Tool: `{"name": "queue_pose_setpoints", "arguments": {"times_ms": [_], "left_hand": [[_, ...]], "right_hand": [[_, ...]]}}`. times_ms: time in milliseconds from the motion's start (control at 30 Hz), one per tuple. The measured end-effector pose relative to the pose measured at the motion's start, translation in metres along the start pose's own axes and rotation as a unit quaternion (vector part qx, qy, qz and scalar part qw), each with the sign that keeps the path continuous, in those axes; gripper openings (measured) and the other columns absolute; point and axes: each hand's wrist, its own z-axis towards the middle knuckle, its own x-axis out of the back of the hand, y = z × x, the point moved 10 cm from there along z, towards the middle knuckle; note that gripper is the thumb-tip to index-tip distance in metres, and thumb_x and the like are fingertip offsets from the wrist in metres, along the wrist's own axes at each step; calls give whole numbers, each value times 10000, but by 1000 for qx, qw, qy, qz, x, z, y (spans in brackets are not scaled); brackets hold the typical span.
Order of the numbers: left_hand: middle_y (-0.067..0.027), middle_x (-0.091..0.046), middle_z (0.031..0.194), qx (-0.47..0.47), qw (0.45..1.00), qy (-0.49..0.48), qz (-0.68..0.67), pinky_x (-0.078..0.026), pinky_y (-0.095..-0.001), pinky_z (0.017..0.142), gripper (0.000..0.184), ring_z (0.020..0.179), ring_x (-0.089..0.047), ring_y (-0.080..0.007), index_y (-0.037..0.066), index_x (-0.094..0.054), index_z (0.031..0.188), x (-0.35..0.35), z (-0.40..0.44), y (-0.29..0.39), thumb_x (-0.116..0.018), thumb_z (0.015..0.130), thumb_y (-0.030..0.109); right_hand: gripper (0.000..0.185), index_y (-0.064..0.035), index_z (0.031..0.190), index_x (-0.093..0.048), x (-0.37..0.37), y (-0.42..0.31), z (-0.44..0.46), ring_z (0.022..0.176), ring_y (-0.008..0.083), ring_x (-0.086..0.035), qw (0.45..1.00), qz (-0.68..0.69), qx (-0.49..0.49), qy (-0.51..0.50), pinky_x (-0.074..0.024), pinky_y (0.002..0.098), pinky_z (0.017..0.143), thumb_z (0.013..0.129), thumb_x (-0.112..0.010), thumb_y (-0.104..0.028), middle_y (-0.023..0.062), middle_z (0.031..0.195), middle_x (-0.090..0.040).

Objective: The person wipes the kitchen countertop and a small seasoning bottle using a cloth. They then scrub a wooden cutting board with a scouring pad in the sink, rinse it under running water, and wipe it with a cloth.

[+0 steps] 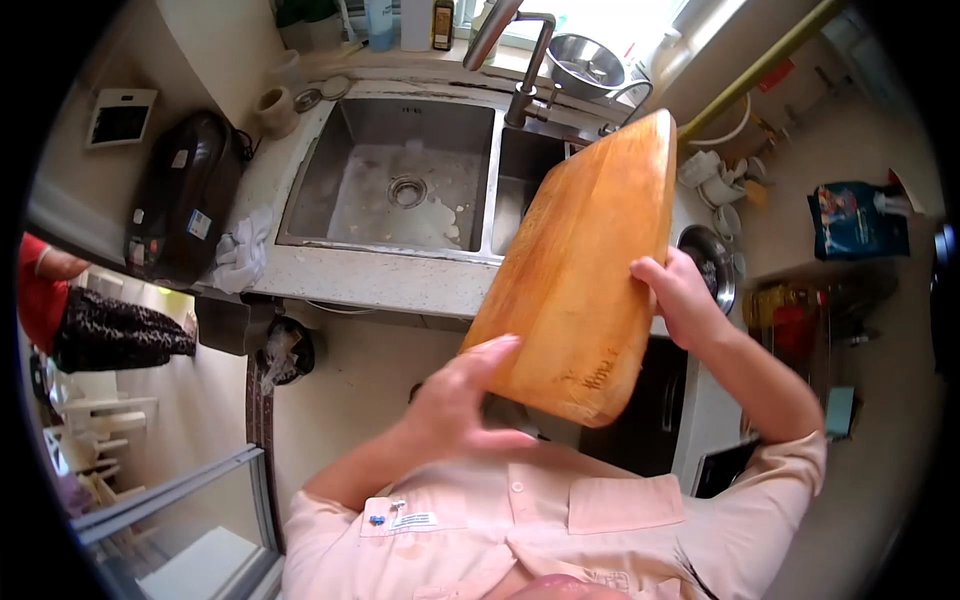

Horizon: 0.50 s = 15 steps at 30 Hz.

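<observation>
A thick wooden cutting board [585, 265] is held up at a tilt in front of my body, over the counter's front edge and part of the smaller sink basin. My right hand [685, 297] grips its right edge, thumb on the face and fingers behind. My left hand [462, 400] is at the board's lower left edge, with thumb and fingers spread apart; its fingertips meet or overlap the board's corner, and whether they press on it is unclear. The larger sink basin [390, 190] holds some suds or water round its drain.
A faucet [525, 100] rises behind the sink, near a metal bowl [585, 65]. On the left counter are a dark appliance [185, 195] and a white cloth [241, 250]. Another person [100, 325] is at the far left. A trash bin [290, 350] stands below.
</observation>
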Motion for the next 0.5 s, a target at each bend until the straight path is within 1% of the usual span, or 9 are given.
{"name": "queue_pose_setpoints", "arguments": {"times_ms": [33, 67, 133, 167, 267, 300, 400, 467, 500], "left_hand": [[-193, -530, 1130, -87, 994, -4, 61, -452, -360, 846, 765, 1027, -541, -306, 25, -374, 1262, 1, 4, 27, -737, 656, 318], [-194, -523, 1140, -91, 994, 10, 63, -449, -362, 852, 766, 1031, -535, -317, 22, -376, 1262, 3, 2, 26, -739, 644, 294], [-195, -509, 1161, -103, 991, 46, 71, -444, -368, 863, 771, 1039, -523, -337, 18, -381, 1262, 5, -1, 16, -744, 620, 245], [-182, -520, 1164, -98, 992, 70, 48, -465, -335, 828, 651, 1013, -551, -324, 18, -409, 1239, 18, -3, 11, -679, 648, 72], [-181, -532, 1153, -70, 994, 85, 4, -471, -313, 806, 599, 985, -572, -317, 12, -418, 1234, 42, -15, -19, -621, 670, 19], [-198, -532, 1149, -72, 992, 102, -30, -473, -301, 786, 587, 973, -585, -303, -6, -421, 1228, 52, -19, -25, -614, 674, 7], [-201, -562, 1093, -93, 990, 107, -17, -472, -291, 776, 565, 938, -603, -277, -25, -430, 1213, 62, -33, -26, -619, 681, 9], [-188, -582, 1048, -72, 992, 102, -22, -473, -285, 762, 553, 897, -614, -249, -32, -439, 1203, 67, -42, -31, -625, 684, 9], [-181, -593, 1025, -62, 993, 100, -21, -474, -282, 754, 546, 876, -620, -235, -36, -443, 1197, 70, -44, -34, -627, 685, 8]], "right_hand": [[274, 24, 998, -506, -20, -8, -5, 752, 174, -569, 1000, 2, -9, -17, -472, 304, 606, 775, -488, -135, 96, 886, -570], [264, 19, 988, -510, -38, -14, -8, 758, 181, -572, 999, 3, -17, -35, -478, 319, 620, 778, -491, -140, 95, 884, -570], [292, 19, 1009, -493, -62, -17, -5, 768, 190, -575, 999, -28, -15, -25, -482, 333, 644, 800, -500, -185, 102, 894, -570], [309, 19, 1020, -484, -72, -21, -3, 773, 194, -577, 999, -42, -9, -21, -484, 340, 656, 811, -504, -208, 106, 899, -570], [441, -10, 1117, -411, -98, -28, -13, 902, 203, -570, 997, -58, -41, -40, -473, 366, 751, 862, -466, -366, 126, 997, -560], [533, 17, 1144, -406, -101, -24, -13, 879, 219, -575, 997, -17, -36, -64, -478, 358, 721, 874, -424, -442, 148, 1035, -541], [628, 21, 1168, -399, -99, 81, 10, 933, 248, -562, 981, 94, -149, -83, -462, 390, 776, 868, -374, -530, 170, 1112, -520], [608, -4, 1141, -440, -111, 198, 27, 1012, 297, -532, 950, 125, -275, -76, -396, 425, 896, 873, -347, -541, 209, 1150, -504], [647, 0, 1154, -443, -124, 242, 34, 1027, 307, -522, 940, 155, -295, -75, -388, 424, 910, 858, -351, -569, 219, 1132, -512]]}}
